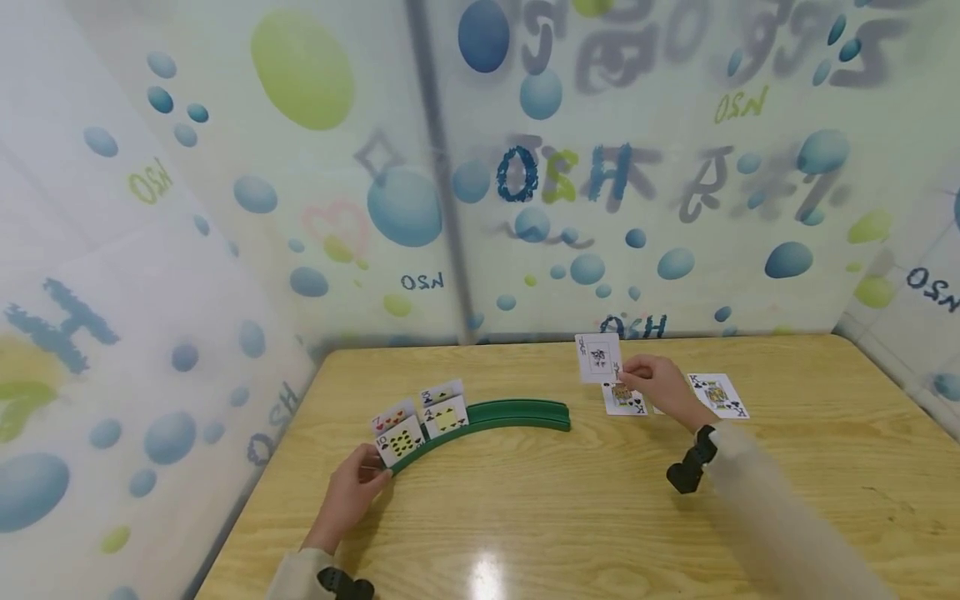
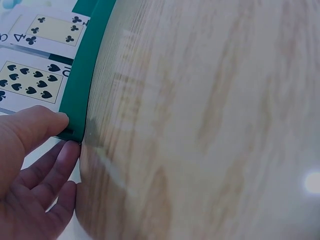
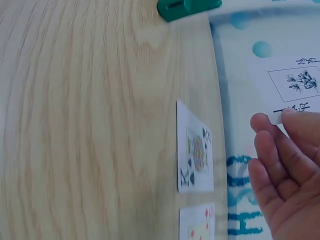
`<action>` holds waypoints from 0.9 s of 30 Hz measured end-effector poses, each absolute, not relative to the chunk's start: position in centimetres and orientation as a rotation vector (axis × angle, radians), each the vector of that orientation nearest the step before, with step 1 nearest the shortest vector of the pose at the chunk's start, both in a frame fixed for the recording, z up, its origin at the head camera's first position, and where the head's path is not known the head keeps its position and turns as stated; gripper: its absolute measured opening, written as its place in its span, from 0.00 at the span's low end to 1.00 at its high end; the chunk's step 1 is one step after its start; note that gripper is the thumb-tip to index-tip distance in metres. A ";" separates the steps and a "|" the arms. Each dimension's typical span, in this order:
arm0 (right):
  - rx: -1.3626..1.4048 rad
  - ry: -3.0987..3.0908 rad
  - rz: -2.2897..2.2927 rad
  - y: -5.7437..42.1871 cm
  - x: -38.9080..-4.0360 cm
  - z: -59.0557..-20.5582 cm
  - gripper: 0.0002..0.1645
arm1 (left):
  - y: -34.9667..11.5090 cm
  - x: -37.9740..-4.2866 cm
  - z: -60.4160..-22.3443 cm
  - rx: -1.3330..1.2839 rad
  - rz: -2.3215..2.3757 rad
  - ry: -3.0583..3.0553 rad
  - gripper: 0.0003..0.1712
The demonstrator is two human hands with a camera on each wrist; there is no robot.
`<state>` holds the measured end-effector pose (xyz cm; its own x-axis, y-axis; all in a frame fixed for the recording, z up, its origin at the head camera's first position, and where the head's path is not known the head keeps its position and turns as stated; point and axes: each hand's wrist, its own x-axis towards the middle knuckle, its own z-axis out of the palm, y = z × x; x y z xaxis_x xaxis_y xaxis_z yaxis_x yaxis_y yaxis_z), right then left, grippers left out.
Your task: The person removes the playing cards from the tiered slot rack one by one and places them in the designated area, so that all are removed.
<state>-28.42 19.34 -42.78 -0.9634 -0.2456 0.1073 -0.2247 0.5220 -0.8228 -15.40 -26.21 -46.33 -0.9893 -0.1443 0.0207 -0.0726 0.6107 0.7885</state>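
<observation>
In the head view a curved green card holder (image 1: 517,410) stands on the table. Its left half carries the ten of spades (image 1: 401,442) and the four of clubs (image 1: 446,417) in front, with the seven of hearts (image 1: 393,416) and another black card (image 1: 442,392) behind. My left hand (image 1: 351,487) grips the holder's left end, thumb on the front beside the ten in the left wrist view. Pinched by a corner in my right hand (image 1: 660,383) is a black-and-white joker card (image 1: 598,358), raised at the table's back edge.
Below the joker a king of spades (image 1: 624,402) lies face up on the table (image 1: 525,508). Beside it a red diamond card (image 3: 199,226) is mostly hidden behind my hand in the head view. Another king (image 1: 718,396) lies right of my hand. Patterned curtains (image 1: 420,208) border the table.
</observation>
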 end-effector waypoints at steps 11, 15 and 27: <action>-0.367 2.848 -1.407 23.5 -27.7 -42.0 0.17 | -26.3 -15.3 -46.2 0.172 -1.335 -2.754 0.13; -0.328 2.908 -1.371 24.9 -27.7 -42.0 0.16 | -26.3 -15.3 -46.3 0.160 -1.325 -2.755 0.13; -0.174 2.989 -1.301 29.6 -27.2 -42.5 0.21 | -26.2 -15.4 -46.1 0.180 -1.320 -2.768 0.13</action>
